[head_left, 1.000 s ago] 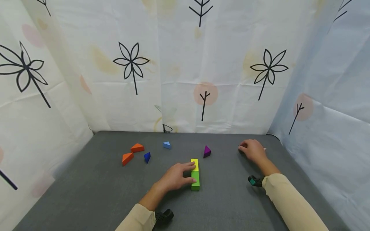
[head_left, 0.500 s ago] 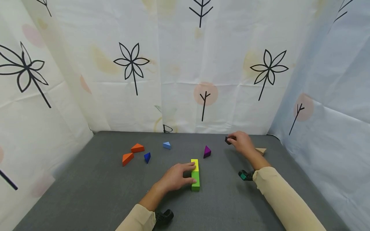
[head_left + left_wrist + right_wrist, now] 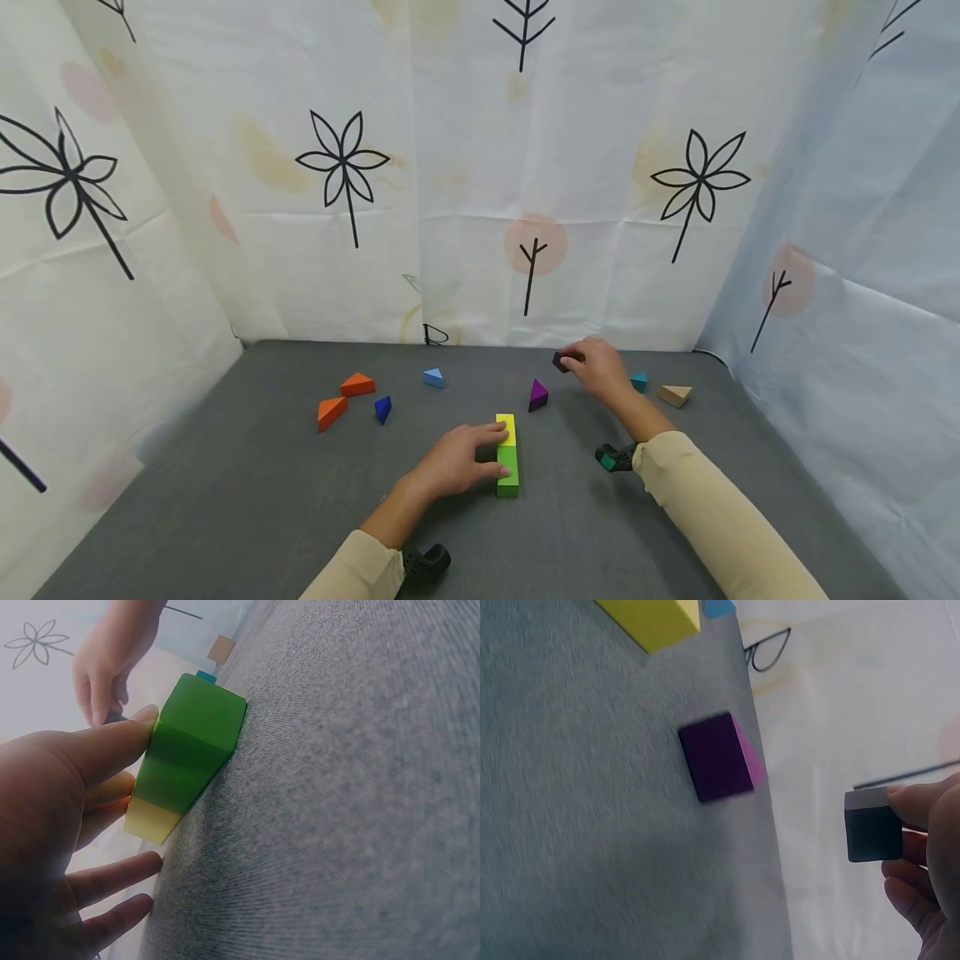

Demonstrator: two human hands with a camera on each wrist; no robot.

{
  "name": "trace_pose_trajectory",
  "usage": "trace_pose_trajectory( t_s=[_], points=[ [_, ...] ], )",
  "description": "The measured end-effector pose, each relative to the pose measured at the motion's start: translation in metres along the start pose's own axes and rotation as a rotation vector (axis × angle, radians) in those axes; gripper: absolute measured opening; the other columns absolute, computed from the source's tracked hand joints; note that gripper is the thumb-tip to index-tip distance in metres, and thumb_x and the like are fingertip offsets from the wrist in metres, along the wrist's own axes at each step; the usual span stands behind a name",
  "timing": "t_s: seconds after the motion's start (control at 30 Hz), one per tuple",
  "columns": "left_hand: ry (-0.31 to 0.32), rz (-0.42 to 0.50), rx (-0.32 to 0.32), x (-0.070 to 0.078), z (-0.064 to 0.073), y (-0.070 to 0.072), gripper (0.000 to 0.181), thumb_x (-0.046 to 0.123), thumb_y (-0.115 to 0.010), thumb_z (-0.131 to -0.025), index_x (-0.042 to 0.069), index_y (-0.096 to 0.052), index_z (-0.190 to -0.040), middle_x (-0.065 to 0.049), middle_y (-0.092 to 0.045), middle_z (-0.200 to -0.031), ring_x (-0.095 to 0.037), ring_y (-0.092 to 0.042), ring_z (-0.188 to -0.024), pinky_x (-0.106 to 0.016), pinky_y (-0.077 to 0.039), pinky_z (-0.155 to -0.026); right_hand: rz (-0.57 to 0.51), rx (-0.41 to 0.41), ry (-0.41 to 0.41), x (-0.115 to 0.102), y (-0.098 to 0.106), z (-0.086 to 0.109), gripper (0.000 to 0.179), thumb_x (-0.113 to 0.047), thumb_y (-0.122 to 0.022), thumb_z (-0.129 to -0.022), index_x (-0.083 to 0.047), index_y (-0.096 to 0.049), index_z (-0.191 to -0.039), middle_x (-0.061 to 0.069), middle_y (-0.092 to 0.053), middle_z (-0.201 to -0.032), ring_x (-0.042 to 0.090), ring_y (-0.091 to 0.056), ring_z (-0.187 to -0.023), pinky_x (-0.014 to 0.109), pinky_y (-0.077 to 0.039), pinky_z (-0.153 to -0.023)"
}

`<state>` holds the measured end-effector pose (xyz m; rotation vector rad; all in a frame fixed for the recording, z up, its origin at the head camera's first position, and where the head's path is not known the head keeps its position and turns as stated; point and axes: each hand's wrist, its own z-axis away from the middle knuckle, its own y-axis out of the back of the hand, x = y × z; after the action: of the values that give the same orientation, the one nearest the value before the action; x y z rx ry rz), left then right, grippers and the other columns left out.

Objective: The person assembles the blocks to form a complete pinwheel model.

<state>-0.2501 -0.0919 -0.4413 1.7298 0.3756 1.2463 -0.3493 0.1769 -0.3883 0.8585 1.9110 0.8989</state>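
A green block (image 3: 507, 469) and a yellow block (image 3: 506, 428) lie end to end in line on the grey table. My left hand (image 3: 452, 458) rests at their left side, thumb touching the green one and a fingertip on the yellow one; its other fingers are spread and fairly straight. Above the table at the back, my right hand (image 3: 597, 367) pinches a small dark block (image 3: 874, 832) between thumb and fingers. Part of that block is hidden by the fingers. A purple triangular block (image 3: 537, 396) stands below and left of the right hand.
Two orange triangular blocks (image 3: 357, 384), a dark blue one (image 3: 382, 409) and a light blue one (image 3: 433, 377) lie at the back left. Beyond the right forearm are a teal block (image 3: 639, 382) and a tan triangular block (image 3: 676, 396). A patterned cloth (image 3: 465, 167) walls the table.
My right hand has lifted the dark block and carried it left across the back of the table, uncovering the tan and teal blocks. The left hand has stayed still.
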Motion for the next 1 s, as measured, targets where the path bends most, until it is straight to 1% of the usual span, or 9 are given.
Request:
trace_pose_trajectory(
  t_s=[0.17, 0.37, 0.47, 0.7, 0.83, 1.0],
  points=[
    [-0.005, 0.013, 0.002, 0.000, 0.001, 0.000, 0.058, 0.042, -0.071, -0.088, 0.020, -0.056, -0.140, 0.008, -0.046, -0.146, -0.023, -0.043, -0.134, -0.048, -0.034, -0.107, -0.019, 0.014, 0.024, -0.013, -0.013, -0.001, 0.020, -0.015, -0.069, -0.092, -0.001, -0.073, -0.105, 0.014, -0.067, -0.100, 0.030, -0.060, -0.091, 0.045, -0.051, -0.077],
    [-0.039, 0.019, 0.026, -0.001, 0.003, 0.000, 0.057, 0.039, -0.071, -0.088, 0.017, -0.057, -0.139, 0.006, -0.048, -0.146, -0.024, -0.044, -0.133, -0.047, -0.035, -0.106, -0.055, -0.021, 0.020, -0.028, -0.029, 0.001, 0.020, -0.016, -0.067, -0.093, -0.003, -0.072, -0.108, 0.012, -0.065, -0.104, 0.030, -0.060, -0.094, 0.044, -0.051, -0.080],
    [-0.039, 0.018, 0.026, -0.001, 0.003, 0.000, 0.057, 0.039, -0.071, -0.088, 0.018, -0.057, -0.139, 0.006, -0.048, -0.145, -0.022, -0.044, -0.133, -0.046, -0.035, -0.107, -0.065, -0.030, 0.020, -0.034, -0.036, 0.002, 0.020, -0.016, -0.067, -0.094, -0.005, -0.072, -0.109, 0.011, -0.065, -0.105, 0.029, -0.059, -0.095, 0.044, -0.050, -0.080],
    [-0.051, 0.010, 0.026, -0.002, 0.001, 0.000, 0.057, 0.040, -0.071, -0.088, 0.018, -0.057, -0.139, 0.007, -0.048, -0.145, -0.022, -0.045, -0.132, -0.046, -0.035, -0.107, -0.077, -0.054, 0.024, -0.047, -0.050, 0.006, 0.018, -0.018, -0.068, -0.093, -0.007, -0.072, -0.107, 0.008, -0.064, -0.100, 0.026, -0.058, -0.090, 0.043, -0.050, -0.076],
    [-0.053, 0.008, 0.020, -0.002, 0.001, 0.001, 0.058, 0.041, -0.070, -0.089, 0.019, -0.056, -0.140, 0.007, -0.047, -0.146, -0.023, -0.044, -0.133, -0.048, -0.032, -0.108, -0.069, -0.080, 0.028, -0.052, -0.059, 0.006, 0.019, -0.019, -0.068, -0.093, -0.008, -0.072, -0.108, 0.007, -0.064, -0.100, 0.025, -0.058, -0.092, 0.043, -0.050, -0.079],
    [-0.060, 0.009, 0.017, -0.003, 0.001, 0.000, 0.058, 0.042, -0.069, -0.089, 0.019, -0.055, -0.140, 0.007, -0.047, -0.146, -0.024, -0.044, -0.132, -0.048, -0.035, -0.106, -0.022, -0.125, 0.044, -0.058, -0.068, 0.007, 0.019, -0.020, -0.068, -0.093, -0.008, -0.072, -0.108, 0.006, -0.064, -0.101, 0.025, -0.058, -0.096, 0.042, -0.050, -0.082]
  ],
)
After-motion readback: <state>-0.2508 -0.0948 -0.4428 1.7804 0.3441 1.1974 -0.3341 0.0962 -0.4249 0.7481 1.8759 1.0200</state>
